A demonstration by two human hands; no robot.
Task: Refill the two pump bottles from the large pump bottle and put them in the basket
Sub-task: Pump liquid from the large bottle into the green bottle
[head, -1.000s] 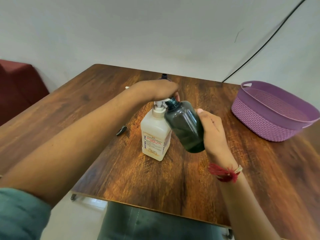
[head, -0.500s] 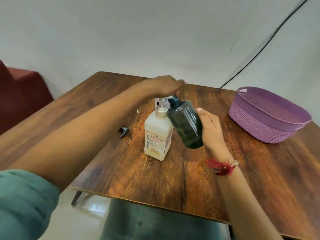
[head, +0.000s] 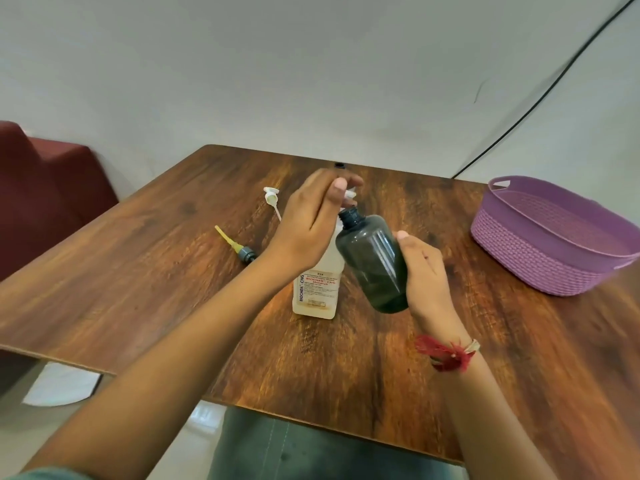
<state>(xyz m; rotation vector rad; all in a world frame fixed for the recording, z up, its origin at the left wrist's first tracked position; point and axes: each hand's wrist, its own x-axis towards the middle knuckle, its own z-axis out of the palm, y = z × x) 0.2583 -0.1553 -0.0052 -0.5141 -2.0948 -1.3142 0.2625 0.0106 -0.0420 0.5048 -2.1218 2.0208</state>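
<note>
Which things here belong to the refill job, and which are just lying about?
In the job: large pump bottle, under the left hand; dark bottle, gripped by the right hand; purple basket; white pump top; grey-yellow pump top.
Lying about: red seat; black cable; white sheet on the floor.

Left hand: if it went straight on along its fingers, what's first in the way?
Probably the small dark object just past the left hand's fingers, near the table's far edge, though depth is unclear and the hand may pass above it. Beyond that, only the wall.
</note>
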